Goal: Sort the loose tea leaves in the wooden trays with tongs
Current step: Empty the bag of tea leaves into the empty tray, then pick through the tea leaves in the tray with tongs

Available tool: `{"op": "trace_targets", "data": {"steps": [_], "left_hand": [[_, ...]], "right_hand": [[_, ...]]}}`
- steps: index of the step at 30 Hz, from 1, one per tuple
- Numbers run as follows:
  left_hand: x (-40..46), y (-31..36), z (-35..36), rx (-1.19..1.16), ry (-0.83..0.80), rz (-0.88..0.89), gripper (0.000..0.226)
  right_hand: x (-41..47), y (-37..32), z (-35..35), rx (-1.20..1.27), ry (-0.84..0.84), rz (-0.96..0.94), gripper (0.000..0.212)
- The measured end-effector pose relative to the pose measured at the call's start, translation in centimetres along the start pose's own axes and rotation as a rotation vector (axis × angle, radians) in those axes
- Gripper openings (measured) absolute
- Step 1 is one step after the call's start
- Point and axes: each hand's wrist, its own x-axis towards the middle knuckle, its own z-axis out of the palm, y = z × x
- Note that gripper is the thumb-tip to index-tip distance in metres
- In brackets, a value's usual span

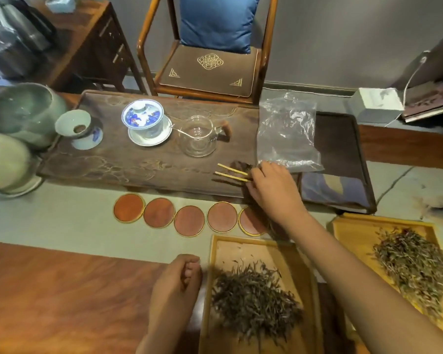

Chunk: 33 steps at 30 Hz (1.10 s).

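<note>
Loose tea leaves, dark, thin, dry and twisted (253,300): heaped in near pale wooden tray (299,254), approx. centre-front. Second heap, paler greenish-brown leaves (414,272), lies in yellow wooden tray (348,228) to the right. Trays side by side, not touching as far as can be seen.

Tongs, slim light bamboo, two-pronged (232,172): on dark carved wooden tea board (138,164), prongs pointing left, butt end under right hand (271,186). Right hand reaches fwd, fingers curled onto butt end; appears to be pinching it, though full grip can't be confirmed as fingers hide the contact. Small dark clump just behind hand, unclear what.

Left hand (177,284): loosely clenched beside near tray's left edge, holding nothing visible.

Handling, est.: leaves v. light, brittle, tangle readily; crush under pressure. Take few strands at mid-length w/ prong tips, light squeeze only. Tongs stiff but springy, smooth; hold near closed end for tip control.

Also noted: row of round reddish coasters w/ gold rims (159,213) between board and trays; clear plastic bag (287,134) right of board.
</note>
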Motion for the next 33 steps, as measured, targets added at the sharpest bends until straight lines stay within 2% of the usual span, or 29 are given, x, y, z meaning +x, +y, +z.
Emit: {"op": "trace_targets", "data": {"steps": [4, 7, 10, 14, 17, 20, 26, 30, 33], "left_hand": [[-3.3, -1.9, -0.3, 0.052, -0.034, 0.048, 0.027], [-5.2, -2.5, -0.2, 0.055, -0.044, 0.072, 0.032], [-7.1, -3.2, 0.5, 0.065, -0.059, 0.127, 0.033], [-9.1, -4.6, 1.3, 0.071, -0.023, 0.238, 0.004], [-9.2, -5.3, 2.2, 0.133, 0.055, 0.308, 0.007], [-9.0, -5.3, 3.1, 0.199, 0.113, 0.233, 0.019], [-9.8, -5.7, 3.8, 0.240, 0.180, 0.301, 0.028], [-10.0, -5.8, 4.1, 0.283, 0.207, 0.317, 0.019], [-9.9, -5.9, 4.3, 0.305, 0.214, 0.308, 0.012]], "right_hand": [[-6.0, -2.7, -2.8, 0.159, 0.054, 0.100, 0.021], [-13.0, -5.4, -3.8, 0.357, 0.021, 0.222, 0.031], [-20.2, -7.8, -3.7, 0.441, -0.017, 0.328, 0.028], [-26.6, -10.1, -2.8, 0.486, -0.060, 0.441, 0.015], [-27.8, -10.7, -2.1, 0.434, -0.025, 0.426, 0.015], [-27.4, -11.0, -1.4, 0.405, 0.009, 0.358, 0.007], [-28.0, -12.2, 0.1, 0.328, -0.043, 0.303, 0.005], [-30.7, -12.6, 0.5, 0.306, -0.067, 0.329, 0.011], [-30.4, -12.6, 0.2, 0.331, 0.037, 0.368, 0.009]]}}
